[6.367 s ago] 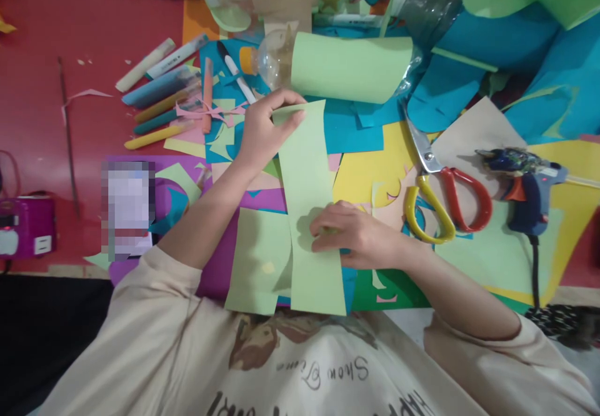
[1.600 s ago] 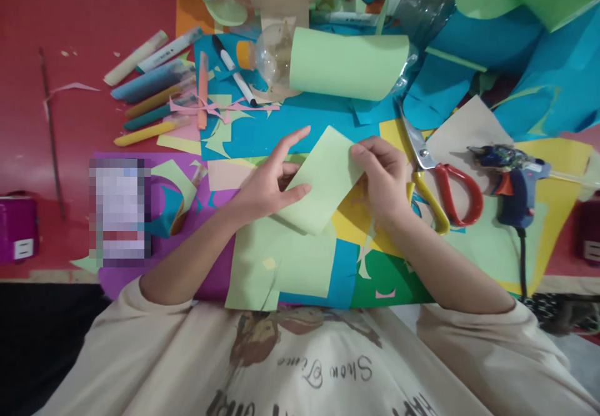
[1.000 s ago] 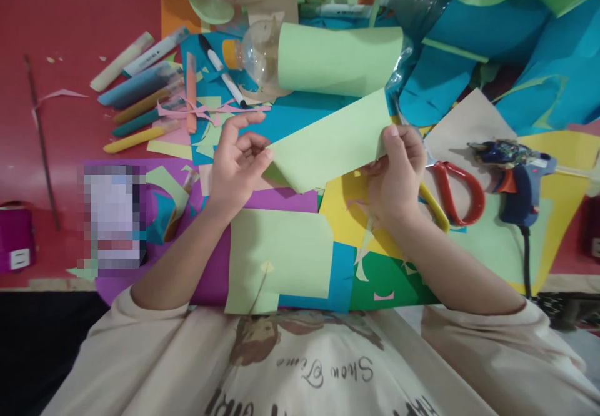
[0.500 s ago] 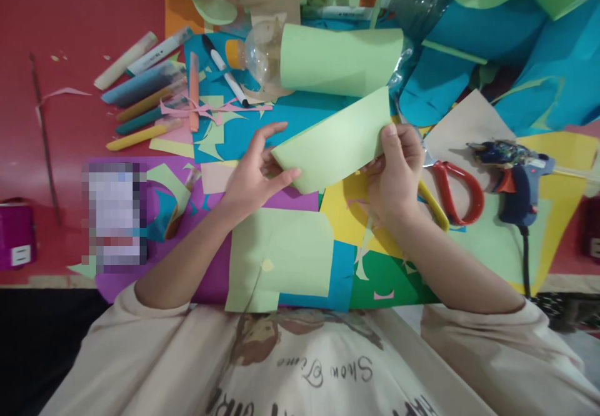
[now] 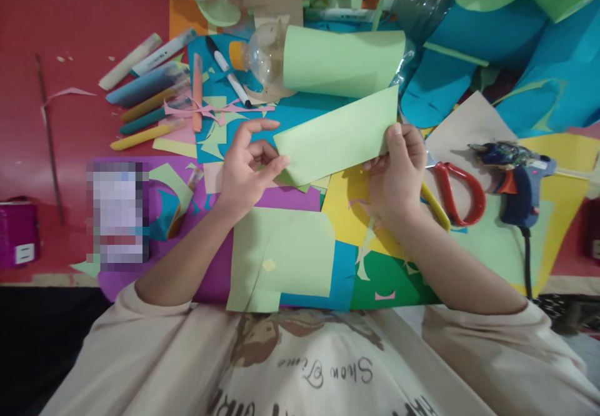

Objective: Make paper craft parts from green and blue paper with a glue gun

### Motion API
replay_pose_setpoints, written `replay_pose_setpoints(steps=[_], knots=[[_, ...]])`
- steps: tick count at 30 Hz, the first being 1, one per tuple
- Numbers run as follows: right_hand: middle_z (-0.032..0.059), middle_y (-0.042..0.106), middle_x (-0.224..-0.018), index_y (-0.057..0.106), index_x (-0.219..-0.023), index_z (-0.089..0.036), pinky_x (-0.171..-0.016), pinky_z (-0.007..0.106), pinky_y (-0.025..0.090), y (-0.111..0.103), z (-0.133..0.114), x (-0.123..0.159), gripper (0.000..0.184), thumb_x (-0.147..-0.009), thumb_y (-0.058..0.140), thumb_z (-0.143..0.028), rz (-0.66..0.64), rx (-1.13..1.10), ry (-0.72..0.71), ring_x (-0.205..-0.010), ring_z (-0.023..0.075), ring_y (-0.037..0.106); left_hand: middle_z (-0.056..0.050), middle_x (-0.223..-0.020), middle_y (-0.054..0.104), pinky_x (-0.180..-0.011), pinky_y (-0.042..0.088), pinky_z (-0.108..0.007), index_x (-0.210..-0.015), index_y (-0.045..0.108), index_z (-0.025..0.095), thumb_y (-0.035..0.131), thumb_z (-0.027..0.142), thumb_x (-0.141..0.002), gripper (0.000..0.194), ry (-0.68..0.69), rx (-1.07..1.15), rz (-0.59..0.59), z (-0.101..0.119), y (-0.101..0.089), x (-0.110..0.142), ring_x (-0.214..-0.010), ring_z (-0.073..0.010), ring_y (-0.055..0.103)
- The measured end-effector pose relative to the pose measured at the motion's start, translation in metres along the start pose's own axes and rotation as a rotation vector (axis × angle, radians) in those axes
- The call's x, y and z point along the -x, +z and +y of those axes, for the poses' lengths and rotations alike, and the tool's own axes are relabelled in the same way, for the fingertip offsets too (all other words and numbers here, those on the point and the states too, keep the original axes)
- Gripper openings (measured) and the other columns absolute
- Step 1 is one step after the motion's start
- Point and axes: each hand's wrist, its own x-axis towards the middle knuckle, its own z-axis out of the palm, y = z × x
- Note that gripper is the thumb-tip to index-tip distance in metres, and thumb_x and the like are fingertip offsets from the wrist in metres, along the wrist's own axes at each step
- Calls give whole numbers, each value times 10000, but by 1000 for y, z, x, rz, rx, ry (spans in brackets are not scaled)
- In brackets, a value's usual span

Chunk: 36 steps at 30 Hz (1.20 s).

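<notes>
One light green paper strip (image 5: 340, 135) is slanting in mid-air, just on the near side of the paper-wrapped bottle (image 5: 344, 60). The right hand (image 5: 398, 160) is pinching the end toward the bottle's base, thumb on the front. The left hand (image 5: 253, 169) is hanging out at the other end, toward the bottle's orange cap (image 5: 239, 56), fingers loosely spread, and honestly I can't tell if it's gripping. Scissors (image 5: 480, 200) are poking out past the right hand, on the bottle's base side. A glue gun (image 5: 521, 191) is lying farther out that way, and markers (image 5: 140, 89) are sprawling beyond the cap.
</notes>
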Motion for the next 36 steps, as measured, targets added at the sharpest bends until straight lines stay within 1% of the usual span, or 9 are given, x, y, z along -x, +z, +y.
replay_pose_setpoints(steps=[3,8,10,16,19,22,24,32,36], knots=[[-58,400,-605,526,-700,-260,-396,210,440,1,-3,3,249,-838,633,-438,5,6,5,-437,64,416,76,-596,540,-483,446,-206,-1071,503,264,749,457,-743,453,51,22,92,-6,0,-2,-501,-84,547],[-61,431,-603,531,-668,-249,-422,216,439,5,-10,11,264,-831,636,-428,-54,73,20,-446,58,457,44,-698,550,-517,456,-204,-864,519,253,739,463,-753,324,185,56,371,-11,1,-7,-578,-80,552],[-63,431,-593,539,-663,-246,-427,220,435,6,-11,12,257,-829,641,-414,-78,84,26,-444,59,467,28,-730,553,-512,453,-207,-817,537,244,727,453,-768,287,214,69,421,-10,1,-8,-581,-79,538],[-65,420,-604,516,-678,-251,-444,237,435,5,-9,6,249,-831,643,-401,-33,21,35,-455,65,432,6,-725,611,-548,493,-223,-809,637,233,672,496,-805,266,192,53,281,-3,4,-6,-603,-94,584],[-65,414,-582,522,-667,-246,-436,238,437,6,-10,5,257,-810,669,-401,-8,-29,68,-454,71,421,-2,-754,652,-599,514,-218,-831,683,221,672,492,-805,272,123,15,236,1,4,-2,-646,-93,609],[-66,406,-584,530,-670,-249,-439,237,445,7,-11,6,243,-816,666,-389,-10,-29,66,-456,70,406,-7,-780,680,-633,526,-210,-847,708,214,707,479,-774,275,40,1,238,5,4,1,-677,-94,621],[-64,402,-587,537,-669,-252,-430,237,438,7,-12,6,228,-816,664,-370,-11,-30,59,-454,72,396,-8,-782,688,-628,528,-204,-838,716,211,723,472,-759,272,29,2,246,5,4,1,-679,-94,625],[-54,383,-598,516,-671,-268,-423,267,402,6,-6,4,251,-818,635,-433,-32,32,27,-459,90,386,-24,-852,695,-653,546,-222,-887,728,234,721,427,-777,223,81,-8,236,2,1,0,-727,-107,635],[-51,359,-616,495,-688,-272,-457,282,392,4,-3,3,273,-826,617,-474,-46,76,2,-471,98,376,-22,-931,684,-605,536,-209,-960,720,248,718,457,-767,285,101,-31,230,-1,-1,0,-665,-81,609]])
